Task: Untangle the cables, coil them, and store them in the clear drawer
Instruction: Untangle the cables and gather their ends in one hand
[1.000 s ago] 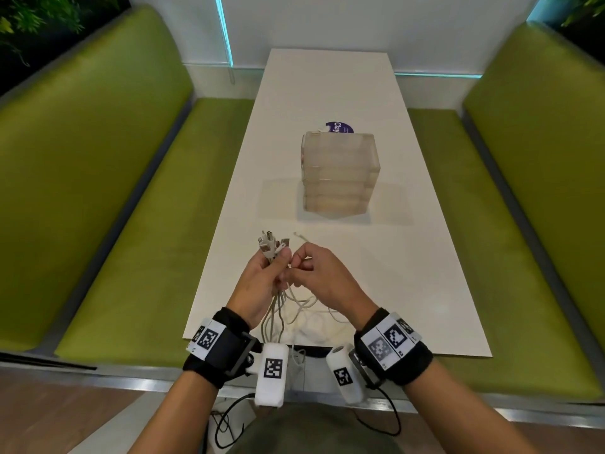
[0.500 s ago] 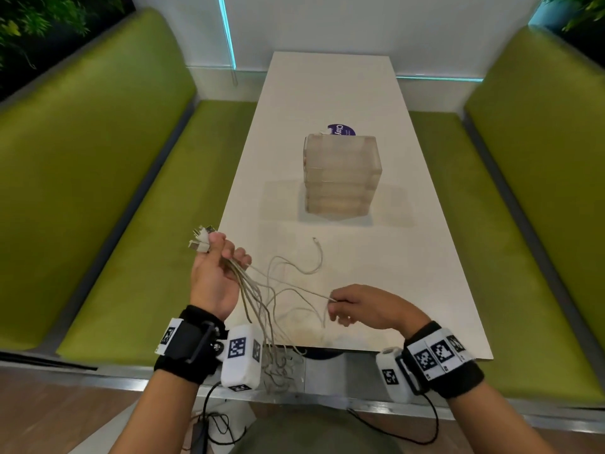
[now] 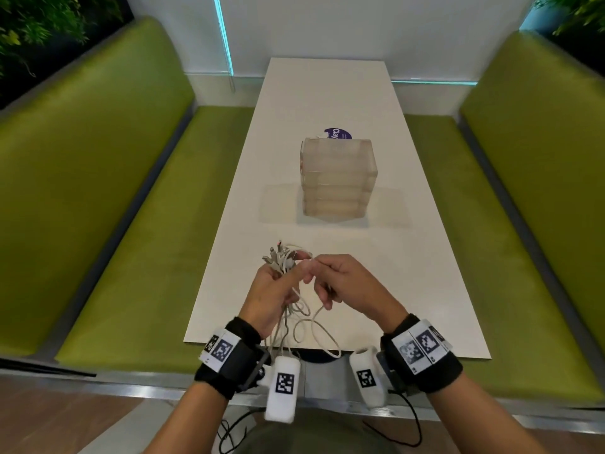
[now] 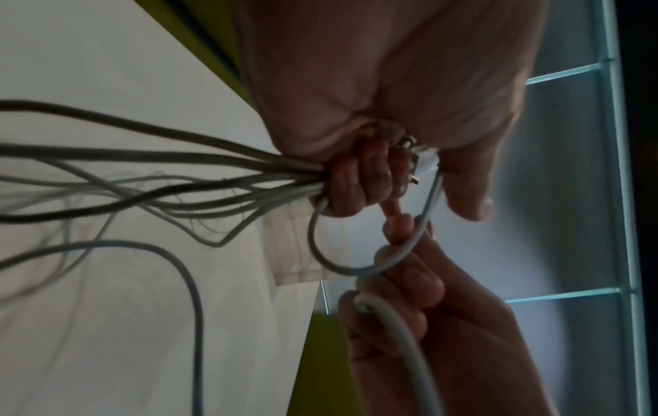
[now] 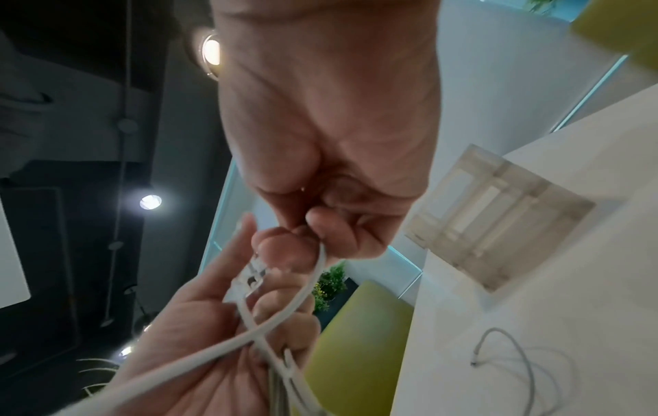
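My left hand (image 3: 278, 283) grips a bundle of white and grey cables (image 3: 281, 260) just below their plugs, which fan out above the fist. The strands (image 4: 149, 174) hang from the fist over the table's near edge. My right hand (image 3: 330, 280) sits close against the left and pinches one white cable (image 5: 284, 312) that loops between both hands (image 4: 356, 270). The clear drawer unit (image 3: 337, 178) stands shut in the middle of the white table (image 3: 393, 290), well beyond both hands.
A purple round sticker (image 3: 339, 134) lies behind the drawer unit. Green benches (image 3: 114, 224) run along both sides of the table, the right one (image 3: 523, 224) just as close. A loose cable end (image 5: 505, 354) lies on the tabletop.
Half a second ago my hands were spread apart with a cable stretched between them. They have come back together over the table's near end, the right hand now at the bundle.
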`<action>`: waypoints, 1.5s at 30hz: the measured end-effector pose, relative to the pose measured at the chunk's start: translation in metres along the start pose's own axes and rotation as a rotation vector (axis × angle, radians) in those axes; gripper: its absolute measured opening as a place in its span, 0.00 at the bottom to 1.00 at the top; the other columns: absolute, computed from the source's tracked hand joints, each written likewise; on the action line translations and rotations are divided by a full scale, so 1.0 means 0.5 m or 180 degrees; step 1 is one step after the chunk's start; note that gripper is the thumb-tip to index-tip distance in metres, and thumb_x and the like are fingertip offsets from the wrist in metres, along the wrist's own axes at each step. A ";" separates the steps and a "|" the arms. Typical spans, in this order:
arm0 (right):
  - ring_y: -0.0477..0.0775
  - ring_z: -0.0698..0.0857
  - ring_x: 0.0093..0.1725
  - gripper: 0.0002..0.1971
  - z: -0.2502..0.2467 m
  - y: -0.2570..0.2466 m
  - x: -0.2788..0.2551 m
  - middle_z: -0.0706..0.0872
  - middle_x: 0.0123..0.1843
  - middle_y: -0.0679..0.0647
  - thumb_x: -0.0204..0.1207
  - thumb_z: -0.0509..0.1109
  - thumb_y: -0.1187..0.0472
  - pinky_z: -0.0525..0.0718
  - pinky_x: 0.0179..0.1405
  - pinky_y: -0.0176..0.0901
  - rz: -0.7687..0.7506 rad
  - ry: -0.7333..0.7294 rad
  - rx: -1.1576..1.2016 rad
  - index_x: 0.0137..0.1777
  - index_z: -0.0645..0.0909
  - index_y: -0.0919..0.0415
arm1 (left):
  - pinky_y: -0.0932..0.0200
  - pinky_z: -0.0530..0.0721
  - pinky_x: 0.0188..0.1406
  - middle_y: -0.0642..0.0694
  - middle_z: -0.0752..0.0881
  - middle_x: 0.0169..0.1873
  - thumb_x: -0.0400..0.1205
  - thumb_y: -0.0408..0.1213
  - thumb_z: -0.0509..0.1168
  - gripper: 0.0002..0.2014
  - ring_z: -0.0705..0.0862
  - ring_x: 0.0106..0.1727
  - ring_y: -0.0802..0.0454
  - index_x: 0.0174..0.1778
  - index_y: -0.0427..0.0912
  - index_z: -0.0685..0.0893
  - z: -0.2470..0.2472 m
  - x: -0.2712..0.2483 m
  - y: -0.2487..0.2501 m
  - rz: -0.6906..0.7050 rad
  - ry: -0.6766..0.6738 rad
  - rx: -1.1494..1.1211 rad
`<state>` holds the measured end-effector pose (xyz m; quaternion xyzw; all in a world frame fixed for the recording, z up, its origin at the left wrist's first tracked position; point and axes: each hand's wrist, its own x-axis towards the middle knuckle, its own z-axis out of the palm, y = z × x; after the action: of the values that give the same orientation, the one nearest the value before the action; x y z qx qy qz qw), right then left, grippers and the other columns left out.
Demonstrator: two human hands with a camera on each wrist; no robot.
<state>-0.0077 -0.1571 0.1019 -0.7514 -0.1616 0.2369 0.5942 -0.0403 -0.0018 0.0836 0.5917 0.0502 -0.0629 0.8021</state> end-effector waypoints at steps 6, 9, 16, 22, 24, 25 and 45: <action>0.48 0.80 0.25 0.12 0.024 0.001 -0.002 0.82 0.26 0.49 0.84 0.61 0.56 0.72 0.24 0.34 0.0233 -0.0720 -0.0252 0.42 0.79 0.61 | 0.63 0.58 0.20 0.54 0.68 0.16 0.79 0.44 0.69 0.10 0.64 0.18 0.59 0.36 0.43 0.85 -0.019 0.001 0.008 -0.0017 0.0156 -0.0522; 0.46 0.85 0.38 0.06 0.015 0.011 -0.006 0.87 0.36 0.49 0.82 0.63 0.53 0.78 0.38 0.38 0.0421 -0.1088 -0.0793 0.45 0.77 0.52 | 0.65 0.57 0.17 0.56 0.66 0.18 0.73 0.48 0.74 0.12 0.62 0.17 0.61 0.34 0.45 0.82 -0.043 0.007 0.016 0.0132 0.0226 -0.0885; 0.54 0.90 0.46 0.06 -0.037 0.068 -0.041 0.84 0.32 0.50 0.83 0.63 0.59 0.81 0.56 0.46 0.0387 -0.0848 -0.0400 0.47 0.79 0.59 | 0.66 0.59 0.18 0.57 0.66 0.18 0.85 0.43 0.60 0.13 0.61 0.19 0.60 0.35 0.44 0.78 -0.144 0.025 0.076 0.0421 0.1562 -0.0923; 0.47 0.71 0.26 0.13 -0.039 0.023 -0.025 0.77 0.29 0.48 0.85 0.61 0.60 0.71 0.29 0.33 -0.0048 -0.0428 -0.0132 0.42 0.84 0.61 | 0.65 0.59 0.18 0.54 0.68 0.21 0.78 0.45 0.69 0.12 0.61 0.20 0.59 0.37 0.40 0.79 -0.091 0.008 0.025 -0.0021 0.0477 0.0588; 0.45 0.68 0.23 0.13 -0.027 0.008 -0.012 0.74 0.28 0.49 0.84 0.61 0.62 0.67 0.25 0.31 -0.0085 -0.0398 -0.0078 0.41 0.82 0.61 | 0.66 0.60 0.19 0.52 0.67 0.21 0.78 0.40 0.69 0.10 0.61 0.21 0.59 0.37 0.37 0.80 -0.049 -0.002 0.016 -0.0088 -0.0094 0.0971; 0.44 0.67 0.22 0.13 -0.022 0.003 -0.006 0.74 0.28 0.50 0.84 0.61 0.63 0.66 0.23 0.31 -0.0061 -0.0321 -0.0033 0.40 0.82 0.61 | 0.66 0.62 0.19 0.48 0.66 0.23 0.77 0.40 0.69 0.12 0.61 0.22 0.58 0.37 0.33 0.81 -0.033 -0.006 0.015 -0.0106 -0.0236 0.1061; 0.41 0.78 0.63 0.12 -0.031 0.071 -0.073 0.79 0.63 0.46 0.85 0.59 0.54 0.74 0.66 0.37 0.0223 -0.1313 -0.1270 0.56 0.85 0.51 | 0.64 0.65 0.18 0.46 0.70 0.25 0.81 0.35 0.67 0.13 0.65 0.20 0.56 0.30 0.44 0.75 -0.138 0.030 0.062 0.0307 0.1964 -0.0169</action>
<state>-0.0311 -0.1974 0.0765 -0.7945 -0.2964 0.3687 0.3807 -0.0211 0.0725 0.0900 0.5635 0.2648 0.1592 0.7662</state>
